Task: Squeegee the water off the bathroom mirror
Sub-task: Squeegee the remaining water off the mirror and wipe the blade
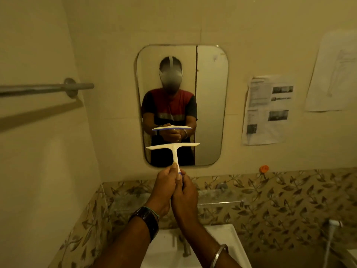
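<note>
You are holding the white squeegee (174, 149) with both hands in front of the lower part of the mirror (210, 105), with its handle pointing down toward you and its long blade lying level across the top. Your left hand (164, 190) is gripping the lower end of the handle, with the fingers curled round it and the thumb lying up along it. Your right hand (185, 196) is pressing against the left one from the other side, and its fingers are also closing round the bottom of the handle, where a little blue is showing. The blade and its reflection are appearing apart from each other, so the blade is not touching the glass. The mirror is hanging on the pale tiled wall straight ahead of you, and it is reflecting a person in a red and dark shirt who is holding the same tool. You are wearing a dark watch (147, 219) on the left wrist and a metal bangle (219, 254) on the right wrist. Below your arms a white sink (222, 246) with a tap (186, 246) is showing, and a band of leaf-patterned tiles (280, 200) is running behind it. A towel bar (44, 88) is sticking out from the wall on the left, and printed papers (266, 111) are hanging on the wall to the right of the mirror
</note>
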### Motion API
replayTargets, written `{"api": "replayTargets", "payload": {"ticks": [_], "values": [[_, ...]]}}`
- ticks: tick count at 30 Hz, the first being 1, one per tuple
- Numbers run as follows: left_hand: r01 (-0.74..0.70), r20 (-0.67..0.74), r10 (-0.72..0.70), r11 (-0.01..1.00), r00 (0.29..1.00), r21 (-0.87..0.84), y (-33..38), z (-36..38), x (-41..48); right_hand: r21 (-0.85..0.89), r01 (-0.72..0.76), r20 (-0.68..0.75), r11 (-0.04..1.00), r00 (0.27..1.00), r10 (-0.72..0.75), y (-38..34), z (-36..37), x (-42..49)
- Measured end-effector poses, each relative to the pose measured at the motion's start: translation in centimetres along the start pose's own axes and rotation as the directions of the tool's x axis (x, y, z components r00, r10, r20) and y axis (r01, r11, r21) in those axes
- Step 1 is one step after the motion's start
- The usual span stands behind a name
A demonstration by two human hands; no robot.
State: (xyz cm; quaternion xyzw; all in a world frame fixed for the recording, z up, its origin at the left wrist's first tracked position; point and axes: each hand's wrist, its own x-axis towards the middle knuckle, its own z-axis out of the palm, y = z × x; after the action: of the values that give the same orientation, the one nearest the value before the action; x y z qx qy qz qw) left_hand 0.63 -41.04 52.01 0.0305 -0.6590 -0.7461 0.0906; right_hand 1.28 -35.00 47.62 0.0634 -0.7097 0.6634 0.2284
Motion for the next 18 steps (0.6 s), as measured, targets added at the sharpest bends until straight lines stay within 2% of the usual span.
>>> {"api": "replayTargets", "payload": {"ticks": [3,6,9,11,14,18], "values": [[-0.085,0.058,0.087,0.996,0.995,-0.038,2.4,2.4,-0.5,0.046,0.086,-0.006,0.995,0.996,-0.085,-2.0,-2.4,1.5],[-0.101,0.16,0.118,0.989,0.98,-0.106,4.1,4.1,-0.6,0.101,0.146,-0.036,0.984,0.989,-0.143,-3.2,-5.1,2.7],[0.017,0.202,0.078,0.901,0.976,-0.433,5.5,5.0,-0.3,0.185,0.143,-0.036,0.972,0.99,-0.139,-3.6,-8.0,3.8],[0.083,0.193,0.034,0.821,0.981,-0.564,6.5,5.5,0.4,0.201,0.106,-0.006,0.974,0.994,-0.107,-3.2,-9.9,4.9],[0.118,0.196,-0.005,0.811,0.981,-0.573,7.9,6.2,1.4,0.194,0.066,0.108,0.979,0.99,-0.088,-2.4,-12.9,6.3],[0.131,0.287,-0.001,0.89,0.958,-0.436,9.5,7.0,2.2,0.185,0.052,0.182,0.981,0.98,-0.086,-1.4,-16.2,7.8]]}}
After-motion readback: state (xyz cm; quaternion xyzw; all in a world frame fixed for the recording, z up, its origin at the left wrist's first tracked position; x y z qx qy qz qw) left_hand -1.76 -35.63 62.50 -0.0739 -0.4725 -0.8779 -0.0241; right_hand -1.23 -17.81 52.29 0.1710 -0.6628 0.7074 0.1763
